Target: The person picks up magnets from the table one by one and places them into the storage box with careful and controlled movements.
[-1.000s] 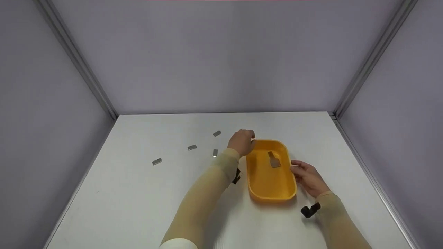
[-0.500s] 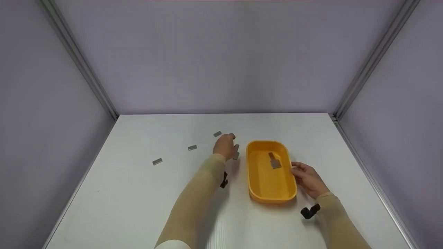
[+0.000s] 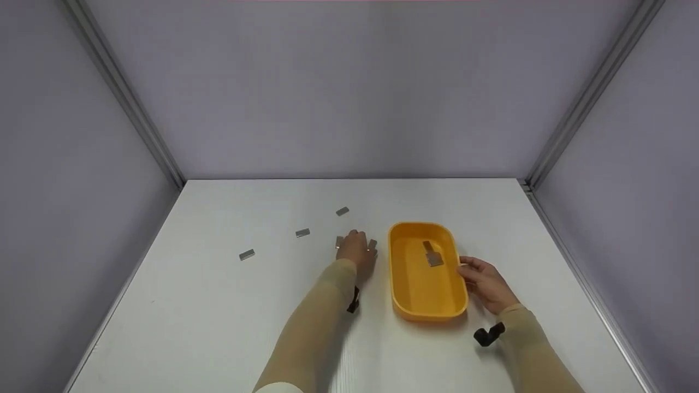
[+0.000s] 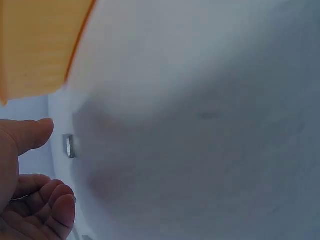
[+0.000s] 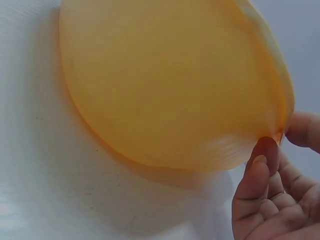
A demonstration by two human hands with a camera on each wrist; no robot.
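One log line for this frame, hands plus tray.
left hand: over small metal pieces, grip unclear | right hand: holds orange tray rim | tray: two metal pieces inside | table: three more pieces

The tray (image 3: 428, 295) looks like smooth orange plastic with a faint sheen, its wall thin enough to glow where light passes through. Inside it lie two small plates (image 3: 431, 252) of dull grey metal. More such metal pieces (image 3: 302, 233) lie left of the tray, one with a brighter, polished edge. The table (image 3: 218, 316) under the tray is matt white, finely ribbed like corrugated plastic board. Behind the tray, the walls (image 3: 349, 98) are matt lilac panels joined by brushed metal rails (image 3: 579, 114). Both arms wear smooth beige cloth sleeves (image 3: 314, 327).
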